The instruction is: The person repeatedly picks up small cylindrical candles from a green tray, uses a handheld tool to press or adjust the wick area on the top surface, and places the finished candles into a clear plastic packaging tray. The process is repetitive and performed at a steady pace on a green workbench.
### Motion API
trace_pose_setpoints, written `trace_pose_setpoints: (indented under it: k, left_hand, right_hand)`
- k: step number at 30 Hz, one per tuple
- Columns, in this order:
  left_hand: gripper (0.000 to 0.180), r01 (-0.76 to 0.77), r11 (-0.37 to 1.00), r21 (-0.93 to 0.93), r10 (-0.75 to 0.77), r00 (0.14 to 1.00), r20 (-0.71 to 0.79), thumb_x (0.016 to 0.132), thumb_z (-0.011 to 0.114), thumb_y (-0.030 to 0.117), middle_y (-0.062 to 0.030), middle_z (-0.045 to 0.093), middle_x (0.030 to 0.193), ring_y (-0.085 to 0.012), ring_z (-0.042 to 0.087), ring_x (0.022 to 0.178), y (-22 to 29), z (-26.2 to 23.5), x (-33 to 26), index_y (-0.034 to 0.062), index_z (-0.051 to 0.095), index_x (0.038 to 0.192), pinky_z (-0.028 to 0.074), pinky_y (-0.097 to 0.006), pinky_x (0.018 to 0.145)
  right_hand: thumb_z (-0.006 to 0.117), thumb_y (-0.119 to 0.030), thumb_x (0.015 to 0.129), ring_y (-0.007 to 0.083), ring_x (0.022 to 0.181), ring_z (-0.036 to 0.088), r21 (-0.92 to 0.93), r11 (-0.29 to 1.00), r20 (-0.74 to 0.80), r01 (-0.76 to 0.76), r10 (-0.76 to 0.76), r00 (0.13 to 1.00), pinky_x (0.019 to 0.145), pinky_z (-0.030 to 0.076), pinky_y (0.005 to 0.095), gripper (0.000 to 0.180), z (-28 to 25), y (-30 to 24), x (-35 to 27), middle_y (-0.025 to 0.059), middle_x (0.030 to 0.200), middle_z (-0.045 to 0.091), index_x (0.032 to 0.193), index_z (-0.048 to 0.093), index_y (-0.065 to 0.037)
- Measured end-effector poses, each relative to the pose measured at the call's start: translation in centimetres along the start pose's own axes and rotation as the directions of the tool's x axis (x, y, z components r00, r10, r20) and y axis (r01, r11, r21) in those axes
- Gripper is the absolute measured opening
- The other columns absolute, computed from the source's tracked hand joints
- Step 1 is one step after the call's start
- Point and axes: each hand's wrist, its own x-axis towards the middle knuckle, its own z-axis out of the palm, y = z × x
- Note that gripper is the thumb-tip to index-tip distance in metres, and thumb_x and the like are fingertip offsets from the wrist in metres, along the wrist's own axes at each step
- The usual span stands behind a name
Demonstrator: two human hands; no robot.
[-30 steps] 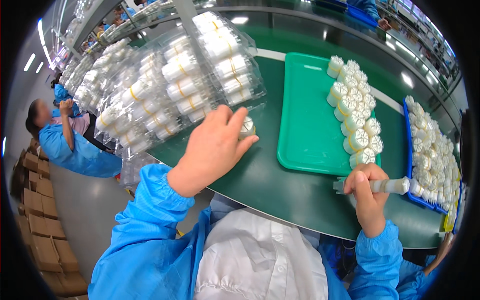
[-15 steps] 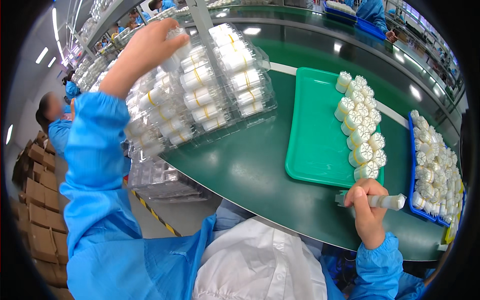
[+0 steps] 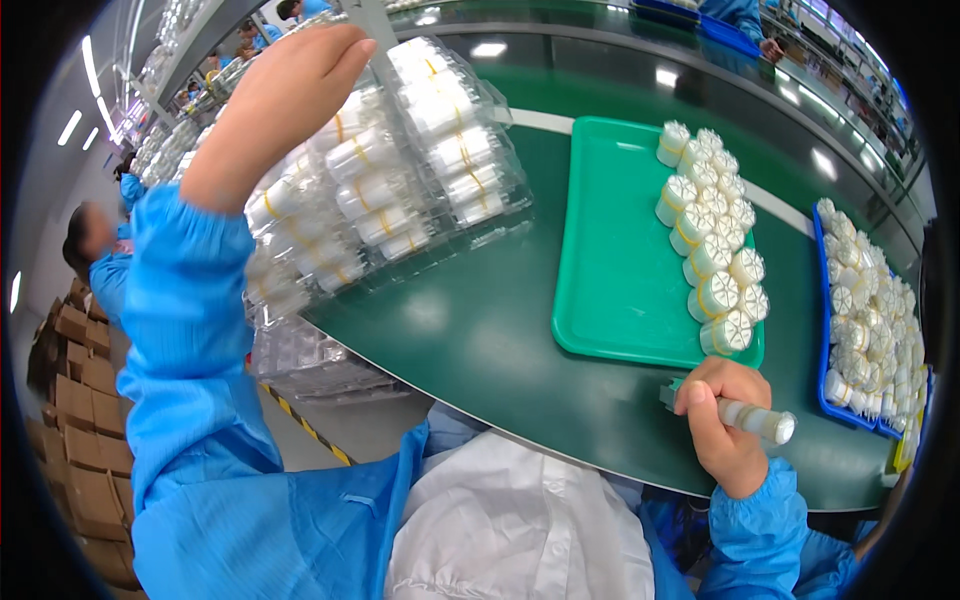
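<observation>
My left hand [image 3: 285,110] is raised over the stacked clear plastic trays at the far left, which hold white cylindrical bundles [image 3: 380,195] with yellow bands. Its fingers curl down, and their tips and anything between them are hidden. My right hand [image 3: 728,425] is closed around a whitish, see-through rod [image 3: 765,421] with a round end at the right and a greenish clear tip at the left. Just beyond that hand lies a green tray [image 3: 615,300], where short white bundles [image 3: 715,295] stand in staggered rows along the right side.
Blue bins [image 3: 828,350] full of white bundles stand at the right edge. A dark green table [image 3: 460,320] curves in front of me. Under it are more clear trays [image 3: 310,360]. Cardboard boxes [image 3: 95,440] are piled at the left, and co-workers in blue sit farther off.
My view has shifted slightly, and the scene sits a little further left. My left hand's fingers have bent lower over the stack. The rod in my right hand now tilts more toward me.
</observation>
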Motion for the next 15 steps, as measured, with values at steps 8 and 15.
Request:
trace_pose_setpoints:
  k: [8,15]
  left_hand:
    - [0.030,-0.072,0.935,-0.348,-0.023,0.965,-0.261,0.097,0.058,0.026,-0.0182,0.066,0.102,-0.0375,0.062,0.097,12.1,0.6,-3.7,-0.0007,0.066,0.109,0.048,-0.042,0.084]
    - [0.059,0.449,0.760,-0.469,-0.481,0.875,0.058,0.103,0.044,0.051,-0.0160,0.056,0.136,-0.0274,0.056,0.120,-2.0,3.8,-6.1,0.0034,0.052,0.138,0.043,-0.035,0.100]
  right_hand:
    - [0.067,-0.001,0.083,0.0205,0.046,0.052,-0.073,0.994,0.011,0.082,-0.081,0.997,0.044,0.038,0.0341,0.020,0.7,1.1,0.2,0.0056,0.058,0.052,0.068,0.055,-0.006]
    - [0.067,0.001,0.080,0.0204,0.046,0.054,-0.018,0.997,0.006,0.072,-0.072,0.997,0.044,0.039,0.0325,0.021,0.6,0.5,0.2,0.0062,0.058,0.055,0.065,0.053,-0.005]
